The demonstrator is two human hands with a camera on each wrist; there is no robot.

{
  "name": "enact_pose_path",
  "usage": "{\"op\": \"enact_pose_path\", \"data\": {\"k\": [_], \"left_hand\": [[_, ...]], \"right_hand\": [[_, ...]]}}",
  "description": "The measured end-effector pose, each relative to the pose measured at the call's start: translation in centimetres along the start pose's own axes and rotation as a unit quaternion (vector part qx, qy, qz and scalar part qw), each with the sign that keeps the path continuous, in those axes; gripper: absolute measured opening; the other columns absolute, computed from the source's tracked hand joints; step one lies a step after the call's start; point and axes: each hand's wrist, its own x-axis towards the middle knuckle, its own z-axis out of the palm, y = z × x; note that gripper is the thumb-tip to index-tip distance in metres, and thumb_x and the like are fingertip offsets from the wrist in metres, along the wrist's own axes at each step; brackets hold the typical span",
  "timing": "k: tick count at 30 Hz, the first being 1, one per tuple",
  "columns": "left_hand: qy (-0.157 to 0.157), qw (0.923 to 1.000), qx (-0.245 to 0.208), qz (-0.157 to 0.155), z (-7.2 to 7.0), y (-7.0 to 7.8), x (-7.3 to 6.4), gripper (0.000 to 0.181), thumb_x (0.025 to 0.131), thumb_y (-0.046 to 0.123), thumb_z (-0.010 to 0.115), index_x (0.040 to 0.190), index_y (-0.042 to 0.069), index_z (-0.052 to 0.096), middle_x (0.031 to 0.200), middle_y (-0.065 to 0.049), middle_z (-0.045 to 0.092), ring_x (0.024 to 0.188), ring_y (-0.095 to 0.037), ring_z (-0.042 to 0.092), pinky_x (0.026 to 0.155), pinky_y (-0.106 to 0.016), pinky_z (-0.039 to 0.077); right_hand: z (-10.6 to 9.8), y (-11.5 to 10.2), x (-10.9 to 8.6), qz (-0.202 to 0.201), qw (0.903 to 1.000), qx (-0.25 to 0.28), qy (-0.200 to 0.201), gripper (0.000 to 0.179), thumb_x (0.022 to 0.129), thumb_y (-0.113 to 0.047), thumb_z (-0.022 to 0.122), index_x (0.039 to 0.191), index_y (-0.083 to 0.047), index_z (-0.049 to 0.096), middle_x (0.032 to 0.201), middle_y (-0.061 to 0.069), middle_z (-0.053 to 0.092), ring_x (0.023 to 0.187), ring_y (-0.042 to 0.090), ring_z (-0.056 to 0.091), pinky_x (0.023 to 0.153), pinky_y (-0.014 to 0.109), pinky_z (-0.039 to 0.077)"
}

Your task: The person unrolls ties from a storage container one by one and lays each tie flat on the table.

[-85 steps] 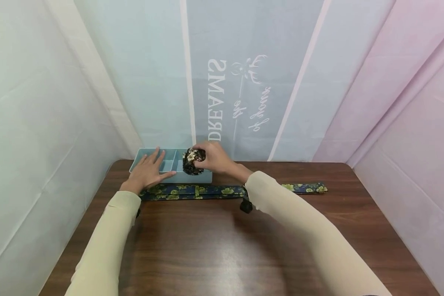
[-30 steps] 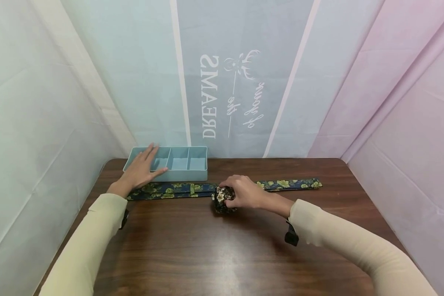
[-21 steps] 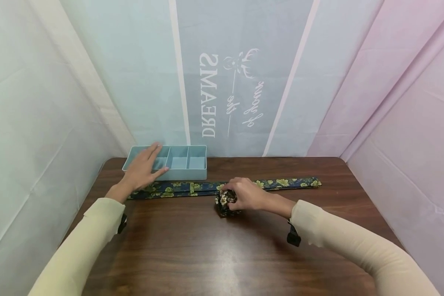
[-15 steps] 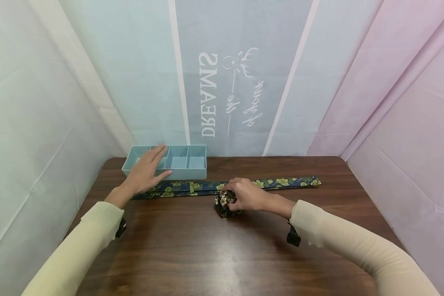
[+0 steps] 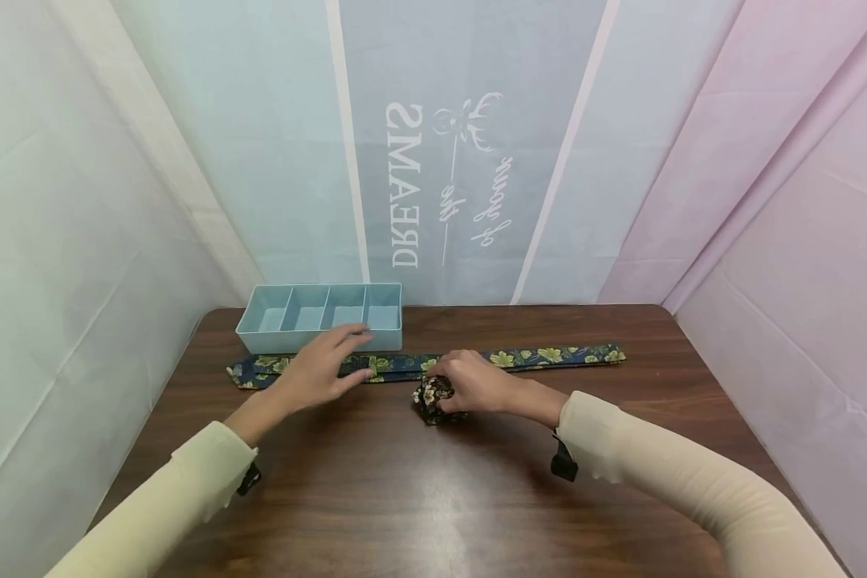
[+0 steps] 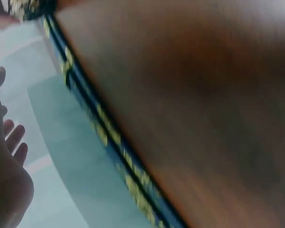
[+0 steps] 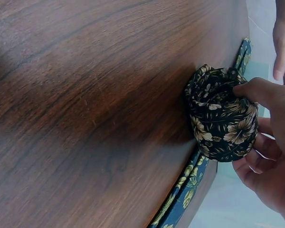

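My right hand (image 5: 477, 381) grips a rolled-up black necktie (image 5: 429, 400) with cream flowers, close over the table in front of a longer tie. In the right wrist view, the thumb presses into the top of the rolled necktie (image 7: 225, 126) while the fingers curl round its side. Stretched across the table lies a blue necktie (image 5: 549, 356) with yellow-green flowers, its wide end at the left. Over that tie's left part hovers my left hand (image 5: 314, 373), fingers spread and relaxed, holding nothing. The left wrist view is blurred.
A light blue box (image 5: 274, 340) with several compartments stands at the back left of the brown wooden table (image 5: 376, 482), just behind the blue tie. Fabric curtains (image 5: 462, 273) rise behind the table and on both sides.
My right hand has brought the rolled necktie from over the box down to the table in front of the blue tie. My left hand has left the box, moving right and nearer.
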Motion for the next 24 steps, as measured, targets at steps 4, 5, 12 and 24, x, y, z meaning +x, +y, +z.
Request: {"op": "enact_pose_path", "data": {"k": [4,5,12,24], "left_hand": [[-0.023,0.9995,-0.017,-0.015,0.9,1.6,-0.1,0.055,0.092,0.031,0.086,0.137,0.004,0.069,0.139,-0.016,0.064,0.125,-0.035,0.064,0.104,-0.055,0.053],[-0.029,0.999,-0.025,-0.024,1.1,1.9,-0.1,0.052,0.092,0.031,0.085,0.134,0.004,0.071,0.138,-0.015,0.066,0.125,-0.033,0.064,0.104,-0.054,0.054],[-0.078,0.9902,-0.063,-0.098,2.4,4.3,0.5,0.048,0.094,0.033,0.083,0.133,0.007,0.073,0.132,-0.009,0.069,0.12,-0.027,0.068,0.099,-0.047,0.058],[-0.08,0.9822,-0.113,-0.127,4.8,7.0,2.3,0.033,0.091,0.026,0.087,0.118,0.008,0.079,0.116,-0.005,0.076,0.109,-0.024,0.072,0.094,-0.044,0.06]], "right_hand": [[0.0,-0.2,0.2,0.002,1.0,0.0,-0.004,0.045,0.087,-0.016,0.085,0.127,0.002,0.074,0.121,0.017,0.076,0.099,0.024,0.074,0.076,0.034,0.061],[0.0,-0.2,0.2,0.003,1.0,0.0,-0.005,0.045,0.087,-0.016,0.086,0.127,0.002,0.074,0.121,0.017,0.076,0.099,0.024,0.074,0.076,0.035,0.061],[0.1,-0.3,0.3,-0.001,1.0,0.003,0.002,0.045,0.087,-0.015,0.086,0.126,0.003,0.074,0.12,0.016,0.077,0.095,0.022,0.075,0.076,0.034,0.062],[0.4,-0.5,0.2,0.002,1.0,-0.002,0.007,0.045,0.086,-0.014,0.087,0.127,0.002,0.074,0.117,0.014,0.077,0.09,0.018,0.072,0.073,0.03,0.059]]}}
